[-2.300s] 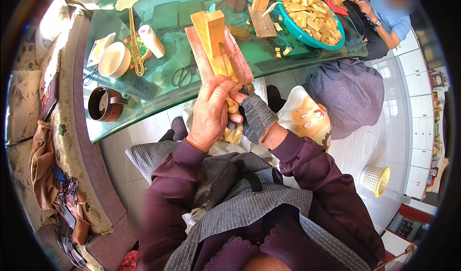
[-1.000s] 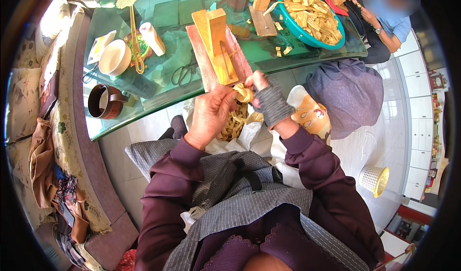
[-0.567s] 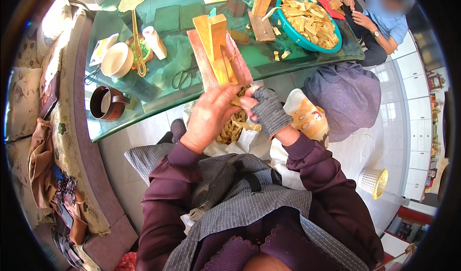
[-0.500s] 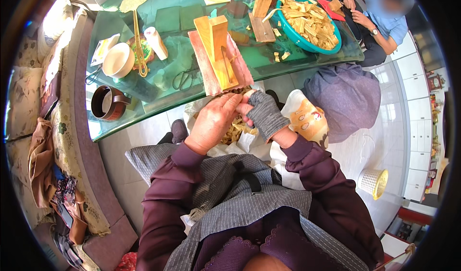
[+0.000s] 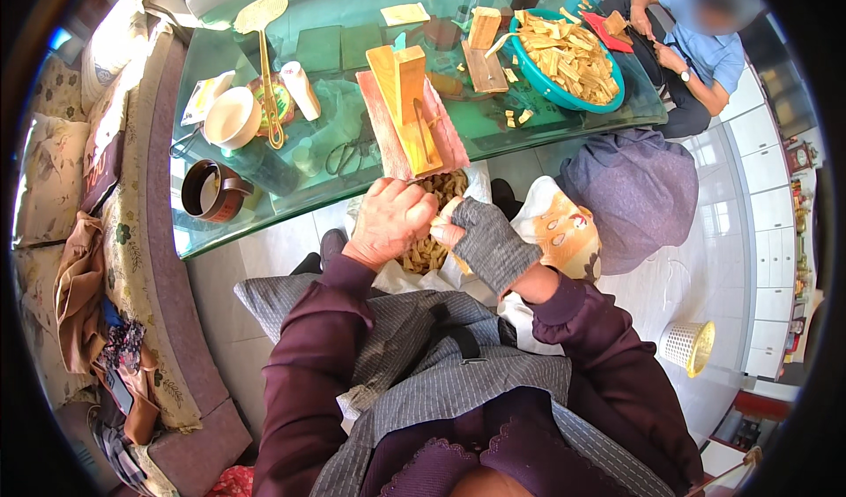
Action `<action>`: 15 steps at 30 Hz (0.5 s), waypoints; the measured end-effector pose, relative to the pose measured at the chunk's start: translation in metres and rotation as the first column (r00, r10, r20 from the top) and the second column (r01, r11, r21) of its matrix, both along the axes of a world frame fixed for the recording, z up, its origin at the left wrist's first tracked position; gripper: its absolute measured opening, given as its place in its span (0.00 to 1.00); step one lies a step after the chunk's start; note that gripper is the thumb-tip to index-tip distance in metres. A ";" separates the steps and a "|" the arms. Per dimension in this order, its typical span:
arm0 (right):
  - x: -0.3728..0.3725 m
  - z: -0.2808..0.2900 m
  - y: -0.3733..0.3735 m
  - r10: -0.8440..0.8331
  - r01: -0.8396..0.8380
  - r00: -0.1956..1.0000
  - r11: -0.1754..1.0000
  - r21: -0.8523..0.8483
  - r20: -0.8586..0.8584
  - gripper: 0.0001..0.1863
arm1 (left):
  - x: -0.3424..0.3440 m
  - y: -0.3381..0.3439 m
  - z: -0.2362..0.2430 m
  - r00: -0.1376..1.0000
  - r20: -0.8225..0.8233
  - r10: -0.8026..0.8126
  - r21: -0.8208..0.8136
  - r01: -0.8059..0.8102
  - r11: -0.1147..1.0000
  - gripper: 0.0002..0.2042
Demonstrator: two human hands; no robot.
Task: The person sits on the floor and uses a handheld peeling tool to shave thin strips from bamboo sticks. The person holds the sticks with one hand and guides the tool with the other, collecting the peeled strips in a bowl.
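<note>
My left hand [image 5: 390,219] is closed, fingers curled, at the near edge of the glass table, below a wooden tool [image 5: 407,109] that has an upright board and a blade, lying on a pink cloth [image 5: 379,127]. My right hand [image 5: 480,243], in a grey fingerless wrap, is closed beside it, fingertips at my left hand. What either hand grips is hidden. Under and behind them an open white sack [image 5: 476,176] holds yellowish-brown strips [image 5: 421,254].
On the glass table [image 5: 529,140] are a teal basin [image 5: 568,61] of dried strips, a second wooden block [image 5: 483,65], a white bowl [image 5: 231,118], a mug [image 5: 211,190] and a long strainer [image 5: 263,21]. A co-worker in blue [image 5: 705,52] sits right; a sofa [image 5: 57,166] stands left.
My hands held a yellow folded strip just below the wooden tool; they have moved slightly down, off the cloth's edge, and the strip is no longer visible. The view has shifted slightly.
</note>
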State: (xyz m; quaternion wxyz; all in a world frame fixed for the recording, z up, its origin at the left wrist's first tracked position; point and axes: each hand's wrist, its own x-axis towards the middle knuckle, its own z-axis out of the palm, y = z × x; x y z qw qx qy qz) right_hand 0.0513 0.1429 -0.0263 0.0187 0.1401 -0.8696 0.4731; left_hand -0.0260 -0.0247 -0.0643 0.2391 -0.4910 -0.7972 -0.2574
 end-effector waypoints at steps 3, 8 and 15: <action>0.007 0.029 -0.009 -0.033 0.042 0.996 0.993 -0.109 0.085 0.10 | -0.006 -0.004 -0.002 0.998 -0.059 0.021 0.057 -0.018 0.998 0.13; -0.019 0.018 0.000 -0.065 0.068 0.997 0.996 -0.051 0.042 0.11 | -0.009 -0.002 0.002 0.956 0.271 0.110 0.115 -0.145 0.983 0.08; -0.072 -0.026 0.027 -0.278 0.278 0.960 0.960 0.005 -0.009 0.13 | -0.026 0.003 -0.009 0.029 0.798 -0.602 0.568 -0.370 0.735 0.08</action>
